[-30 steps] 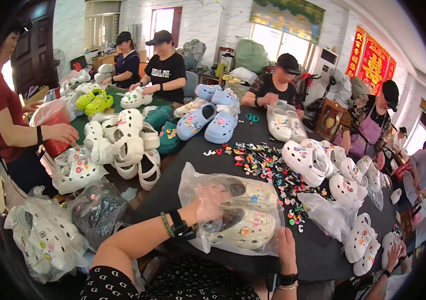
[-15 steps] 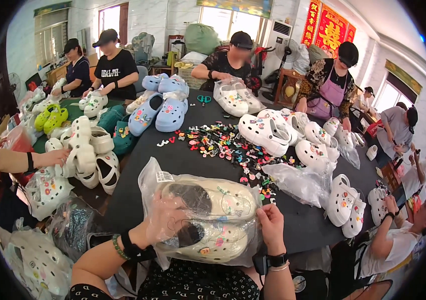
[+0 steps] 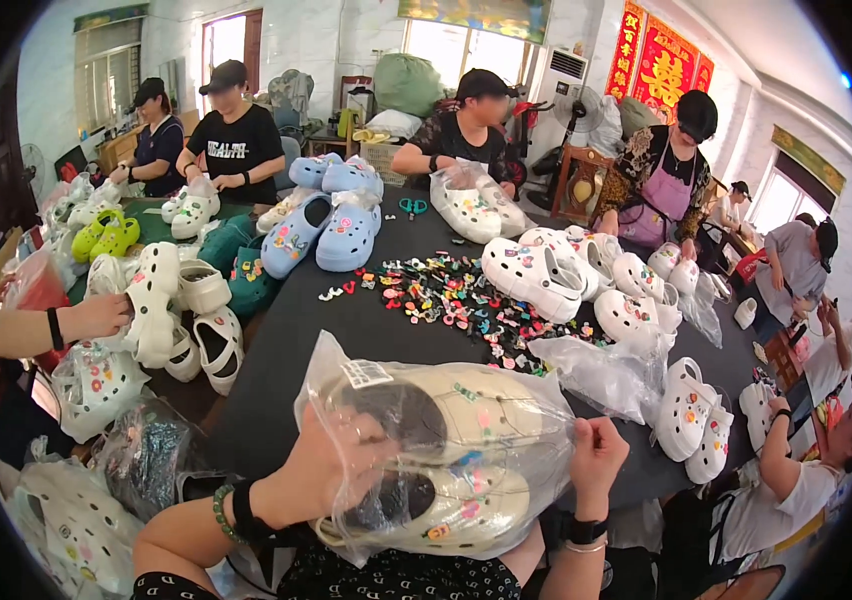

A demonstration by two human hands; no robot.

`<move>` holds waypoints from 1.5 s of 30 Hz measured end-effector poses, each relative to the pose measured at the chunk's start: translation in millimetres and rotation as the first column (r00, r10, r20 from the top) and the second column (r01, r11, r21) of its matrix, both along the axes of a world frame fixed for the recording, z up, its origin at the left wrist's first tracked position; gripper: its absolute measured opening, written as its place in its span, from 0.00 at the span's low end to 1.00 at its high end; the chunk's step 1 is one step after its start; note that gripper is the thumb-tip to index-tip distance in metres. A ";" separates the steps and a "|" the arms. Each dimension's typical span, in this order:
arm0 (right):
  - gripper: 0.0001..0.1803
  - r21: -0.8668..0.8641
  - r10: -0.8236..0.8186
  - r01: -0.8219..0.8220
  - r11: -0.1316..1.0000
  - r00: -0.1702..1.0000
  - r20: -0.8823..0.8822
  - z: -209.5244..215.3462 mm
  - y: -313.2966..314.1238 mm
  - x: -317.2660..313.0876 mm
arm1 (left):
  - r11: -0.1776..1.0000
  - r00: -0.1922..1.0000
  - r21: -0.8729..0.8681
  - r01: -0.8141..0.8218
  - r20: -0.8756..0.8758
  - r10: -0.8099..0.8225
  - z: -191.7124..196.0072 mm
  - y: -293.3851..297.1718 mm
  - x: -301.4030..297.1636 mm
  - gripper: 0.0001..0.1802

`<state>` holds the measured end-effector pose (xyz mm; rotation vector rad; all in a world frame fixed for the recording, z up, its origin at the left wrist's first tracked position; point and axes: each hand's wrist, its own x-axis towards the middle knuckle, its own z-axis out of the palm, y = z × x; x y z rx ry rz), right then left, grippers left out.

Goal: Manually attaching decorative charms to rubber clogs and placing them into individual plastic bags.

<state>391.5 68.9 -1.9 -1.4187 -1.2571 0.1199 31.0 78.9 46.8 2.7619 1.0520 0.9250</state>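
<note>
A pair of cream clogs with colourful charms lies inside a clear plastic bag, held just above my lap at the near table edge. My left hand is inside the bag's left part, fingers curled at the heel ends of the clogs and seen through the film. Creases and glare partly blur those fingers. At the bag's other end my right hand pinches the plastic between thumb and bent fingers, pulling it taut. A white label shows on the bag's upper left corner.
Loose charms are heaped on the black table. Blue clogs stand beyond, white clogs to the right near an unfilled plastic bag. Co-workers surround the table; one's hand touches white clogs at left.
The bagged clogs have shifted right and turned slightly. My right hand has moved right, stretching the bag's end, and my left hand has moved slightly right.
</note>
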 end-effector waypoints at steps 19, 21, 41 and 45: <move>0.20 0.076 -0.096 0.101 0.992 0.993 -0.069 6.2 -10.8 57.6 | 0.987 0.988 0.155 0.029 -0.154 -0.005 30.4 -1.8 -12.3 0.16; 0.20 0.051 -0.114 0.115 0.992 0.993 -0.028 10.4 -14.2 60.0 | 0.996 0.992 0.081 0.027 -0.124 -0.017 28.9 0.3 -14.6 0.17; 0.16 -0.075 0.202 -0.188 0.979 0.905 0.375 21.4 -37.8 17.7 | 0.999 0.995 0.042 -0.010 0.097 0.005 5.1 16.4 -11.4 0.20; 0.17 0.191 -0.506 0.471 0.861 0.832 0.228 3.6 -60.6 135.8 | 0.998 0.997 -0.027 -0.064 0.047 0.065 2.0 16.8 -29.3 0.14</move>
